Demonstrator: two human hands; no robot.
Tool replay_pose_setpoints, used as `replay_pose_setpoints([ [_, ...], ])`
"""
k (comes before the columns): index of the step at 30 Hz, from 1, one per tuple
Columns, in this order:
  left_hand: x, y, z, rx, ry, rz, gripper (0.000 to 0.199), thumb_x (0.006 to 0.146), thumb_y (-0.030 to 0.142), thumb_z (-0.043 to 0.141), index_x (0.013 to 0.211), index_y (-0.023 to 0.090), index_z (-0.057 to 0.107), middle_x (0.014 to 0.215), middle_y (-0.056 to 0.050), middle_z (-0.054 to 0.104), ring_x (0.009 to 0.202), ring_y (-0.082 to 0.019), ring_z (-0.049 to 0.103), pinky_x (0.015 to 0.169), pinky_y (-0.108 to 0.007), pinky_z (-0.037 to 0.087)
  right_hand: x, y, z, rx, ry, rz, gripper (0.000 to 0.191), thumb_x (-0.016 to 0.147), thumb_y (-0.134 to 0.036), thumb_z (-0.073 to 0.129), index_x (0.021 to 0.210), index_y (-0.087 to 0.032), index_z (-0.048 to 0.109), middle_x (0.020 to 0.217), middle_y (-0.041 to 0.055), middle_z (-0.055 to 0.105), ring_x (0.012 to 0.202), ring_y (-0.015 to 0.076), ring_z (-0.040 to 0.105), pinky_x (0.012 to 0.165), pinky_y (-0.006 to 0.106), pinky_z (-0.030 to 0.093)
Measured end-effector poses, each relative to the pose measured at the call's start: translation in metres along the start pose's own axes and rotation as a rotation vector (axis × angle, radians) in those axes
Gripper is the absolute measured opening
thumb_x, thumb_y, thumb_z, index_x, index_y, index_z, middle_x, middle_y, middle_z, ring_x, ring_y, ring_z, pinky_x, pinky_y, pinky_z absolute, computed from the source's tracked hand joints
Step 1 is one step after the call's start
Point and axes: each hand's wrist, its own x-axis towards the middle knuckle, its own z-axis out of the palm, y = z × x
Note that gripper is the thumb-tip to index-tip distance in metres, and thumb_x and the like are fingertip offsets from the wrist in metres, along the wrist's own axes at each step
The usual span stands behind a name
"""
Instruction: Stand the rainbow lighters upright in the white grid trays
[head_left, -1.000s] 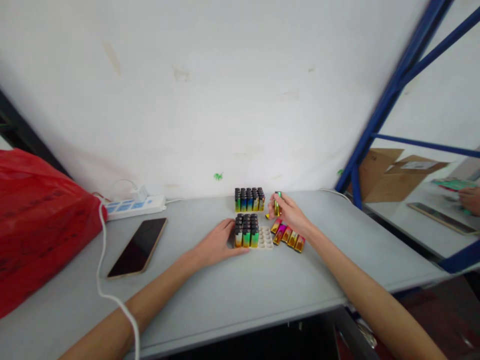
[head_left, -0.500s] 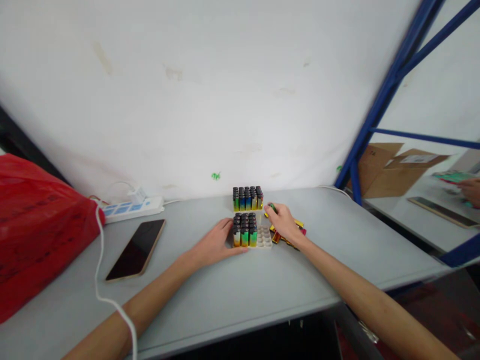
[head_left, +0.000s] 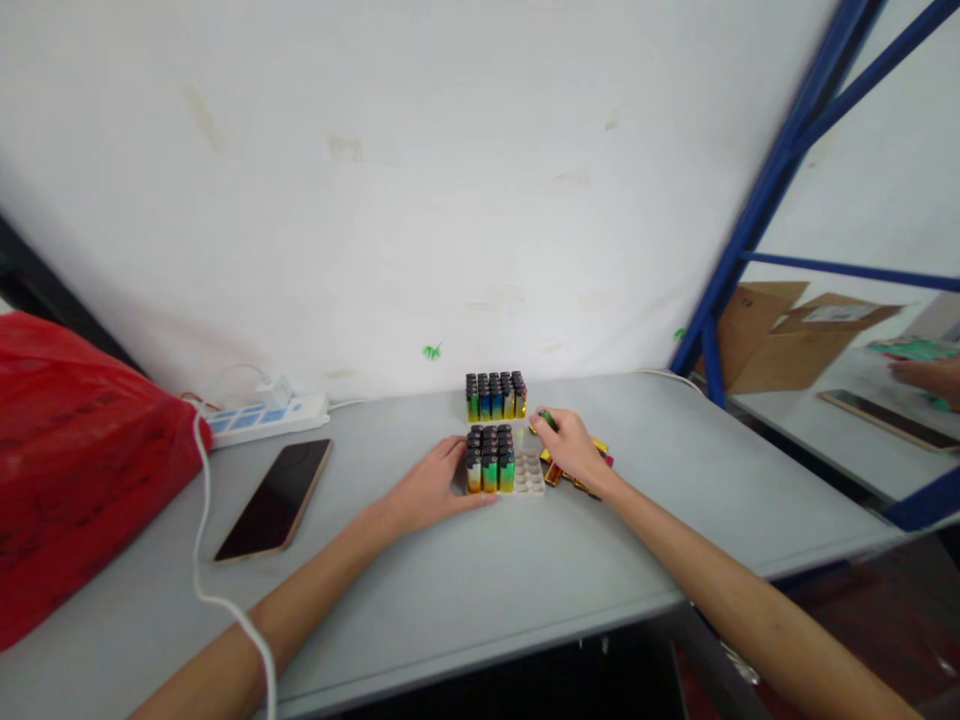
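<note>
A pale tray (head_left: 529, 474) stands on the table, its left columns filled with upright lighters (head_left: 490, 470) and its right pockets bare. My left hand (head_left: 427, 490) is closed around the tray's left side, thumb along the front edge and fingers at the back corner. Just right of the tray, my right hand (head_left: 571, 447) pinches a dark green lighter (head_left: 549, 419), partly hidden by the fingers. Under and beside that hand lies a loose pile of gold and red lighters (head_left: 555, 474). Behind, near the wall, stands another block of upright lighters (head_left: 496, 398).
A phone (head_left: 276, 500) lies left on the grey table (head_left: 420, 600), near a power strip (head_left: 266, 417) and a red plastic bag (head_left: 82, 470). A white cable (head_left: 201, 540) crosses my left forearm. At right are a blue frame (head_left: 739, 255), a cardboard box (head_left: 795, 340) and another person's hand (head_left: 930, 378).
The lighter in my right hand has turned slightly and shows more of its green body. My left hand stays in place on the tray. The other person's hand has shifted left.
</note>
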Motion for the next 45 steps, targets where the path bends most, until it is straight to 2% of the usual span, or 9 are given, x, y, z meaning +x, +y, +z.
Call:
replay_pose_setpoints([
  [5, 0.0, 0.0, 0.0, -0.012, -0.006, -0.006, 0.082, 0.084, 0.066, 0.081, 0.147, 0.02, 0.057, 0.144, -0.016, 0.063, 0.137, -0.039, 0.06, 0.123, -0.052, 0.047, -0.002, -0.005, -0.003, -0.048, -0.012, -0.052, 0.047, 0.101, -0.059, 0.044, 0.069, -0.025, 0.042, 0.064, -0.0032, 0.047, 0.064, 0.0164, 0.045, 0.062, 0.029, 0.032],
  [11, -0.001, 0.002, -0.001, -0.006, -0.017, -0.024, 0.081, 0.084, 0.064, 0.081, 0.147, 0.019, 0.056, 0.146, -0.017, 0.062, 0.138, -0.039, 0.059, 0.123, -0.053, 0.045, 0.0, -0.004, -0.017, -0.162, -0.199, -0.209, 0.05, 0.109, -0.064, 0.035, 0.084, -0.025, 0.054, 0.086, 0.0045, 0.064, 0.083, 0.0218, 0.06, 0.079, 0.033, 0.047],
  [14, -0.001, 0.003, -0.002, -0.016, -0.009, -0.013, 0.08, 0.084, 0.064, 0.081, 0.146, 0.021, 0.057, 0.147, -0.017, 0.062, 0.137, -0.038, 0.059, 0.123, -0.053, 0.046, 0.002, 0.0, -0.021, -0.276, -0.264, -0.261, 0.053, 0.11, -0.064, 0.035, 0.08, -0.025, 0.054, 0.083, 0.0044, 0.065, 0.079, 0.0212, 0.059, 0.079, 0.033, 0.046],
  [18, 0.0, 0.003, -0.001, -0.017, -0.009, -0.017, 0.082, 0.083, 0.066, 0.081, 0.148, 0.021, 0.057, 0.148, -0.017, 0.061, 0.138, -0.039, 0.059, 0.123, -0.054, 0.045, 0.002, 0.005, -0.021, -0.243, -0.301, -0.229, 0.051, 0.112, -0.061, 0.036, 0.084, -0.023, 0.056, 0.079, 0.0023, 0.07, 0.071, 0.0196, 0.062, 0.072, 0.03, 0.044],
  [33, 0.001, 0.006, -0.003, 0.006, -0.061, -0.027, 0.086, 0.085, 0.069, 0.078, 0.151, 0.019, 0.055, 0.152, -0.017, 0.06, 0.142, -0.038, 0.056, 0.126, -0.051, 0.042, 0.007, 0.011, -0.016, -0.363, -0.457, -0.411, 0.03, 0.112, -0.042, 0.05, 0.103, -0.018, 0.067, 0.103, 0.0118, 0.074, 0.092, 0.0248, 0.067, 0.088, 0.037, 0.052],
  [36, -0.003, 0.006, -0.024, 0.067, -0.134, -0.062, 0.103, 0.076, 0.078, 0.079, 0.154, 0.017, 0.051, 0.162, -0.019, 0.051, 0.15, -0.04, 0.049, 0.128, -0.05, 0.039, 0.003, 0.009, -0.018, -0.383, -0.454, -0.414, 0.033, 0.109, -0.047, 0.056, 0.105, -0.017, 0.069, 0.099, 0.0111, 0.073, 0.09, 0.0252, 0.066, 0.087, 0.038, 0.053],
  [39, -0.019, -0.006, -0.065, 0.185, -0.069, -0.203, 0.107, 0.079, 0.088, 0.065, 0.158, 0.017, 0.047, 0.167, -0.018, 0.046, 0.15, -0.04, 0.048, 0.125, -0.049, 0.04, 0.001, 0.006, -0.034, -0.306, -0.418, -0.374, 0.038, 0.109, -0.049, 0.054, 0.125, -0.018, 0.069, 0.106, 0.0095, 0.075, 0.089, 0.0232, 0.067, 0.085, 0.036, 0.053],
  [42, -0.05, -0.029, -0.105, 0.445, 0.109, -0.466, 0.097, 0.091, 0.088, 0.042, 0.156, 0.017, 0.05, 0.156, -0.02, 0.055, 0.145, -0.044, 0.052, 0.118, -0.056, 0.044, 0.007, 0.011, -0.053, -0.287, -0.285, -0.308, 0.039, 0.112, -0.047, 0.044, 0.122, -0.02, 0.07, 0.111, 0.01, 0.076, 0.094, 0.0235, 0.07, 0.089, 0.036, 0.053],
  [45, -0.081, -0.052, -0.126, 0.661, 0.128, -0.817, 0.097, 0.092, 0.084, 0.042, 0.16, 0.013, 0.042, 0.141, -0.026, 0.063, 0.131, -0.055, 0.058, 0.098, -0.062, 0.052, 0.018, 0.023, -0.065, -0.343, -0.148, -0.27, 0.041, 0.112, -0.045, 0.04, 0.113, -0.02, 0.072, 0.111, 0.0114, 0.077, 0.1, 0.0254, 0.07, 0.093, 0.036, 0.051],
])
